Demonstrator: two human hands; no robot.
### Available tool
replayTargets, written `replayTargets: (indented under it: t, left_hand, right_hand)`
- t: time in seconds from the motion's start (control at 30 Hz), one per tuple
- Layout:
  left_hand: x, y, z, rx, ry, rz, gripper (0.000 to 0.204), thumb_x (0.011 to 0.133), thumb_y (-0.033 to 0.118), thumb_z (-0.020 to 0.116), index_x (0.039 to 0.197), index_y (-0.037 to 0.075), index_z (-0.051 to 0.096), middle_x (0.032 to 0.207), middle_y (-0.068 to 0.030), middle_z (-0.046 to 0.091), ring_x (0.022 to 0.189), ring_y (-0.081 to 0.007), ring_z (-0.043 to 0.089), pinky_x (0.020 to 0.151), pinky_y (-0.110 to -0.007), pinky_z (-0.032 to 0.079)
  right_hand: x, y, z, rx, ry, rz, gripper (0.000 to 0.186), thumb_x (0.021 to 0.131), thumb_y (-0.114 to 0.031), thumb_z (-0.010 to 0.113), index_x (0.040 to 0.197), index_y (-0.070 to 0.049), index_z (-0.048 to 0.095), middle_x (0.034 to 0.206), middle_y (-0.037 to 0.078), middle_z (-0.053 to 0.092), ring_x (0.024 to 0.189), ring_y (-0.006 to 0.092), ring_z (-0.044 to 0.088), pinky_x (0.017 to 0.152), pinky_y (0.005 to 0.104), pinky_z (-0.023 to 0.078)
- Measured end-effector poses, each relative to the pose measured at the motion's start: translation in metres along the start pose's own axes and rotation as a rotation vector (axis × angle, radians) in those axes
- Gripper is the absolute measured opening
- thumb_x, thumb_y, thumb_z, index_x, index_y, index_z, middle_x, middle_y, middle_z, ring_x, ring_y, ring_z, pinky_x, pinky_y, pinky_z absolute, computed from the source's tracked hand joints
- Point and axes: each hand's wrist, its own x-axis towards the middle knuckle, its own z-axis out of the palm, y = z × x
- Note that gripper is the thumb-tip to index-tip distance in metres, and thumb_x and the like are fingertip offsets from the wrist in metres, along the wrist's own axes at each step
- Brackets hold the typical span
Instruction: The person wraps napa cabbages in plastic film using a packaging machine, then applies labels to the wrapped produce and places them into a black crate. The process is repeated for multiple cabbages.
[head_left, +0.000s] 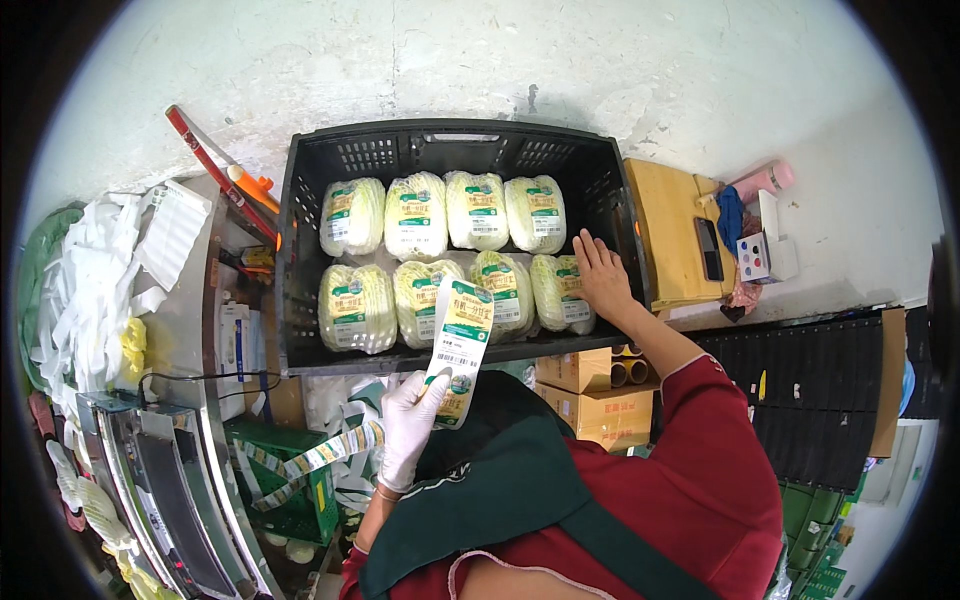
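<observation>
My left hand (408,418), in a white glove, is closed on the lower end of a strip of printed labels (462,340). The strip stands up in front of the crate's near edge. My bare right hand (602,272) lies with fingers stretched over a wrapped cabbage (558,292) at the right end of the near row. Two rows of pale green cabbages in net sleeves, each with a green and white label, sit in a black plastic crate (455,135). The far row includes a wrapped cabbage (416,215). The strip partly hides the near row.
Right of the crate, a phone (708,248) lies on a yellow wooden surface (665,230) beside a small white box (765,255). Below are cardboard boxes (610,415). At left stand a metal machine (160,490), white label backing waste (90,290) and a green crate (325,500) with label strips.
</observation>
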Motion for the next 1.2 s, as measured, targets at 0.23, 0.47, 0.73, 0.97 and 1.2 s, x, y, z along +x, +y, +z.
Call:
replayTargets:
  t: [0.23,0.47,0.73,0.97,1.2]
  left_hand:
    - [0.009,0.01,0.003,0.02,0.006,0.011,0.017,0.089,0.016,0.068,0.086,-0.001,0.068,0.067,-0.0006,0.06,0.065,-0.0047,0.049,0.067,-0.024,0.042]
    - [0.001,0.001,-0.004,-0.034,0.127,0.035,0.02,0.091,0.019,0.066,0.098,0.0,0.07,0.083,-0.0037,0.071,0.075,-0.0048,0.06,0.07,-0.022,0.047]
    - [-0.024,0.02,-0.023,0.144,0.292,0.156,0.026,0.091,0.029,0.063,0.098,0.005,0.07,0.082,-0.0088,0.066,0.077,-0.0239,0.065,0.074,-0.037,0.049]
    - [-0.071,0.037,-0.061,-0.08,0.643,0.27,0.056,0.088,0.019,0.067,0.138,0.007,0.046,0.126,-0.0124,0.059,0.114,-0.0219,0.056,0.098,-0.032,0.043]
    - [-0.168,-0.006,-0.126,-0.41,1.073,0.245,0.016,0.088,0.013,0.067,0.098,0.002,0.069,0.089,-0.0049,0.069,0.081,-0.0102,0.064,0.072,-0.027,0.051]
  right_hand:
    - [-0.012,0.008,0.012,0.227,-0.434,-0.186,0.089,0.065,-0.024,0.082,0.137,0.0,0.036,0.146,0.021,0.037,0.132,0.0347,0.042,0.107,0.0452,0.035]
    - [0.082,-0.035,-0.075,1.062,-0.407,-0.066,0.071,0.084,-0.036,0.071,0.141,-0.005,0.042,0.139,0.018,0.048,0.126,0.0281,0.048,0.107,0.0401,0.035]
    - [0.124,-0.149,-0.139,1.695,-0.344,-0.121,0.013,0.09,-0.011,0.059,0.091,0.002,0.057,0.077,0.001,0.059,0.061,0.0115,0.056,0.058,0.0291,0.047]
    - [0.119,-0.259,-0.155,1.125,0.06,-1.176,0.02,0.091,-0.017,0.061,0.08,-0.002,0.053,0.067,0.016,0.055,0.057,0.0354,0.054,0.053,0.0421,0.042]
    - [0.08,-0.385,-0.211,1.175,-0.05,-1.287,0.019,0.085,-0.015,0.069,0.088,-0.001,0.058,0.07,0.013,0.061,0.06,0.0297,0.061,0.055,0.0361,0.047]
